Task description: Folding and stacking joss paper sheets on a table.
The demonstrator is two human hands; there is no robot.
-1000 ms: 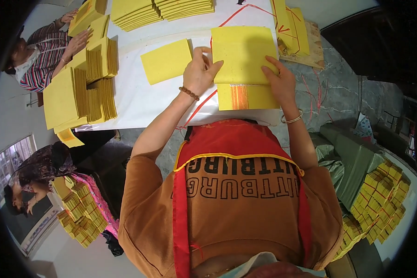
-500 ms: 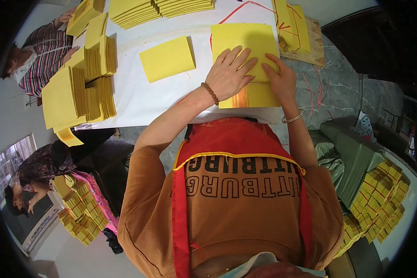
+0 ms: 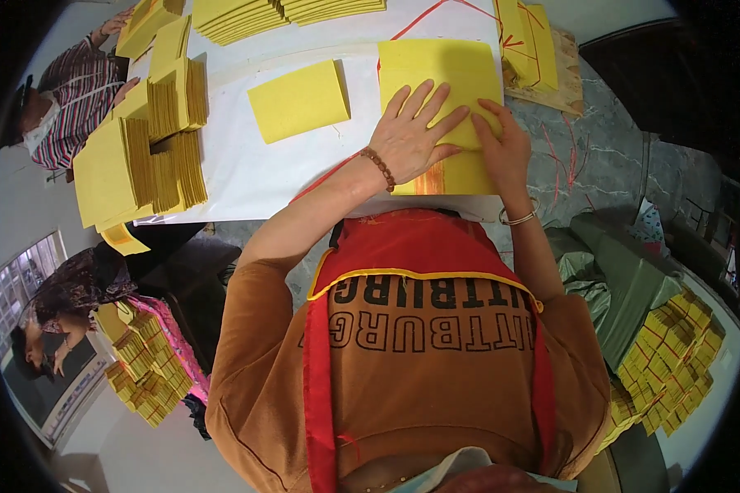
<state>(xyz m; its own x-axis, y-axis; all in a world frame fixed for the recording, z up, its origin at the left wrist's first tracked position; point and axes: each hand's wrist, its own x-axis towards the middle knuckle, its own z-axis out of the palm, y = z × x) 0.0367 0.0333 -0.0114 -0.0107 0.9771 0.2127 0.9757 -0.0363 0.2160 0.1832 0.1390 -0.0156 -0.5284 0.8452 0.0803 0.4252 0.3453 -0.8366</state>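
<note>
A yellow paper stack or large sheet (image 3: 469,70) lies near the table's front right corner, with an orange printed patch (image 3: 432,179) on its near part. Spread flat across its left side is my left hand (image 3: 411,127), fingers apart, a beaded bracelet at the wrist. My right hand (image 3: 506,148) rests at the right edge of the paper, its thumb and forefinger apart on the surface and its other fingers partly hidden. A separate folded yellow sheet (image 3: 298,100) lies to the left of my left hand, on the white tabletop (image 3: 230,177).
Stacks of yellow paper (image 3: 115,172) stand along the left side, others (image 3: 238,18) at the far edge. A bundle tied with red string (image 3: 534,45) sits beyond the right corner. Two people are at the left. Piled yellow bundles (image 3: 674,353) fill the lower right.
Both hands stay on the yellow paper, with only a slight shift of the right hand's fingers. The person at the upper left has lifted their head a little.
</note>
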